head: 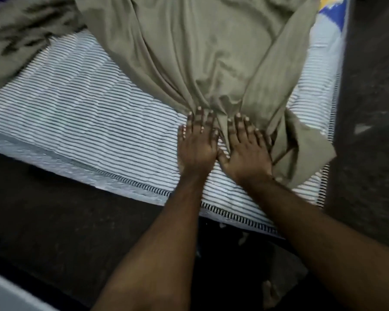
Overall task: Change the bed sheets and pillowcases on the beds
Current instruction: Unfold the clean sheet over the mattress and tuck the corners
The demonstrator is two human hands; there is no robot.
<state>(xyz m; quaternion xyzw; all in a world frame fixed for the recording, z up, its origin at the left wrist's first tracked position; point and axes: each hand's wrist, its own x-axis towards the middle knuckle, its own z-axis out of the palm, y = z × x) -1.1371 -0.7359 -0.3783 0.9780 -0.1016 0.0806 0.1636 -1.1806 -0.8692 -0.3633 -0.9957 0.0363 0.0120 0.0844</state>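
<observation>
- Bed sheet [202, 52]: olive-green cloth, lying rumpled over the far half of the bed, its folds narrowing to a bunched point near the bed's near edge, toward the near right corner.
- Floor [54, 221]: dark, running along the bed's near edge and up its right side; part of a bare foot [271, 292] shows low down between the two forearms, blurred.
- Mattress [76, 108]: white cover with thin dark stripes and a darker woven band along the near edge; bare across the near left part, with the sheet covering it further back.
- Left hand [197, 142]: palm down on the mattress, fingers straight and a little spread, fingertips touching the gathered edge of the sheet; it curls round nothing.
- Right hand [245, 147]: just beside the left, thumbs nearly meeting, palm down and flat with fingers straight, pressing on the bunched end of the sheet.
- A loose flap of the sheet falls to the right of the right hand, close to the near right corner.
- At the far left edge a second heap of the same green cloth lies crumpled and blurred.
- At the far right corner a patch of blue, yellow and white patterned fabric [330, 10] shows past the sheet; what it is cannot be told.
</observation>
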